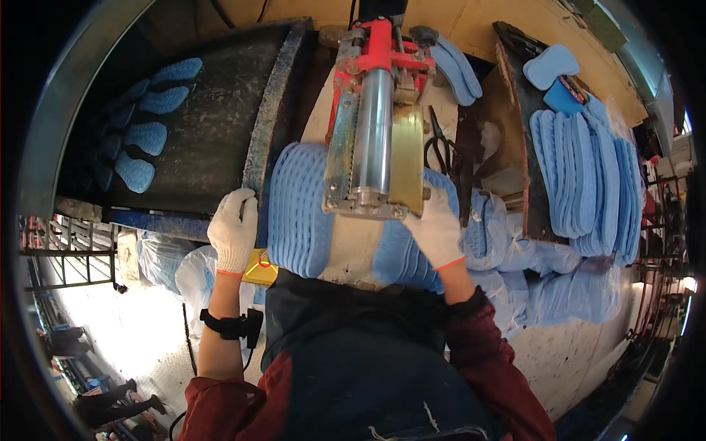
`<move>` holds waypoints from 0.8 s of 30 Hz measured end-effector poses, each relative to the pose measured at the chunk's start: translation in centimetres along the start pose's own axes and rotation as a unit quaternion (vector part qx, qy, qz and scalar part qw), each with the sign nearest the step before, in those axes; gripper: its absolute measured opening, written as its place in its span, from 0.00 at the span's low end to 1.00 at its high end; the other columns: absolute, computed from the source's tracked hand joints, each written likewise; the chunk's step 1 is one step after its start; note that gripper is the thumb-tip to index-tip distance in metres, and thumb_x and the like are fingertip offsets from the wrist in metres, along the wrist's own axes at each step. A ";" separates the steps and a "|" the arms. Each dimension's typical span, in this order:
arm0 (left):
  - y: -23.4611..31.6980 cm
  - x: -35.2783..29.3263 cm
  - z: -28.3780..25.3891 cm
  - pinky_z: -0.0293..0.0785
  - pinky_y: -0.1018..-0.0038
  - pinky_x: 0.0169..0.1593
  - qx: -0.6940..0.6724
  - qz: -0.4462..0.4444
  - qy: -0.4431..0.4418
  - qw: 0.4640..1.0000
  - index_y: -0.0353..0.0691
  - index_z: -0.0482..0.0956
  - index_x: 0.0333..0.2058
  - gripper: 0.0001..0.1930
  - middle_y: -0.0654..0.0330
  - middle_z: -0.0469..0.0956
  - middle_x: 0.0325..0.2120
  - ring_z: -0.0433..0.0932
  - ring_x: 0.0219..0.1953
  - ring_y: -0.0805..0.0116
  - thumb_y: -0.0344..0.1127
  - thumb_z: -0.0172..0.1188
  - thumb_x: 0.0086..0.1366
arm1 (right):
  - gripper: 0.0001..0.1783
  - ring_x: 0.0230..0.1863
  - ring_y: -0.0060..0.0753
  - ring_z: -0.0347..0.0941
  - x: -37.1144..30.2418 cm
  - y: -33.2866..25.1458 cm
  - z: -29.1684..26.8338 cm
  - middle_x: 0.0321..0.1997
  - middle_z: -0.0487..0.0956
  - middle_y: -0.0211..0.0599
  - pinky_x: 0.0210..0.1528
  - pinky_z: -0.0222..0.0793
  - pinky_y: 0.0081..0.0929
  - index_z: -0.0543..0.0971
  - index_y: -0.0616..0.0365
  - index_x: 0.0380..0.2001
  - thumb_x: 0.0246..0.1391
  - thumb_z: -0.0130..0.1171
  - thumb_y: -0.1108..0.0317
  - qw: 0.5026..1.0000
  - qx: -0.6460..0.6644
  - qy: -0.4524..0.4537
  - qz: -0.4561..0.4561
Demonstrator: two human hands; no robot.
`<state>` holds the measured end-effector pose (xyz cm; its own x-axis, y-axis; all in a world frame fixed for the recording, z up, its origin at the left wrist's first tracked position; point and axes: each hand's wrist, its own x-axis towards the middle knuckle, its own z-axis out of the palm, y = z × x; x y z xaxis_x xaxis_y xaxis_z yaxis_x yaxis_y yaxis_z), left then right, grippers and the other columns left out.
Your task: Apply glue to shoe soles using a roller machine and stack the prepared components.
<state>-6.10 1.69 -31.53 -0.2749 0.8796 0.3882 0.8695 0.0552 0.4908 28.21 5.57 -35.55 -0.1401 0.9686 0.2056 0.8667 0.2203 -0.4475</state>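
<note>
My left hand [234, 229], in a white knit glove with an orange cuff edge, is at the near corner of a black belt's blue-painted side rail [273, 95]. Its fingers are bent and close together; whatever they hold is hidden. On the other side, my right hand [437, 231], gloved alike, curls by the near corner of a red-framed roller machine [375, 132]. Part of its fingers is hidden against the machine and the insoles. Blue dimpled insoles stand in a left stack [298, 213] and a right stack [408, 257] on the pale table, beneath the roller.
Several blue insoles [151, 137] lie on the black belt [206, 125]. Dark scissors [441, 143] rest beyond my right hand. More insoles [573, 176] are piled on the right-hand board, with bagged insoles [544, 294] below. A yellow object [261, 270] sits by my left wrist.
</note>
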 end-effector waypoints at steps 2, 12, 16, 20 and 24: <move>0.0 0.0 0.0 0.75 0.68 0.38 -0.002 -0.002 0.010 1.000 0.41 0.81 0.36 0.07 0.55 0.81 0.32 0.81 0.33 0.55 0.32 0.59 0.60 | 0.37 0.38 0.53 0.77 -0.1 -0.9 1.2 0.49 0.72 0.47 0.38 0.73 0.42 0.67 0.54 0.57 0.45 0.70 0.58 0.998 -0.021 -0.032 0.057; 0.1 0.3 -1.4 0.75 0.71 0.40 -0.067 -0.032 -0.035 0.997 0.37 0.81 0.41 0.10 0.55 0.82 0.32 0.81 0.33 0.61 0.33 0.58 0.62 | 0.13 0.36 0.29 0.74 0.1 0.0 -1.2 0.35 0.77 0.41 0.40 0.70 0.29 0.75 0.61 0.41 0.55 0.59 0.67 0.943 0.280 0.050 0.172; 2.3 -0.1 -3.9 0.72 0.78 0.37 -0.370 -0.212 -0.046 0.903 0.34 0.75 0.52 0.16 0.62 0.79 0.33 0.73 0.29 0.77 0.35 0.55 0.68 | 0.18 0.45 0.43 0.73 2.1 -1.9 -5.5 0.45 0.77 0.43 0.47 0.70 0.35 0.76 0.56 0.52 0.57 0.54 0.74 0.964 0.149 0.219 0.027; 7.3 1.0 -4.3 0.70 0.70 0.52 -0.538 -0.012 -0.026 0.843 0.29 0.63 0.61 0.26 0.52 0.74 0.50 0.74 0.49 0.65 0.42 0.46 0.72 | 0.24 0.45 0.48 0.71 5.7 -4.9 -8.9 0.47 0.75 0.38 0.45 0.72 0.38 0.78 0.43 0.50 0.49 0.58 0.77 0.967 -0.161 0.175 -0.094; 12.1 5.1 -1.7 0.49 0.64 0.70 -0.692 0.114 -0.060 0.710 0.28 0.50 0.67 0.31 0.47 0.56 0.67 0.55 0.69 0.57 0.42 0.44 0.74 | 0.25 0.47 0.47 0.70 6.7 -7.2 -9.6 0.51 0.74 0.37 0.44 0.73 0.37 0.78 0.43 0.50 0.47 0.61 0.76 0.971 -0.101 0.157 -0.152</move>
<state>2.28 6.02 -22.30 -0.0825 0.8291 0.5530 -0.3739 -0.5401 0.7540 25.61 9.38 -22.60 -0.2792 0.7728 0.5699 0.8889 0.4326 -0.1511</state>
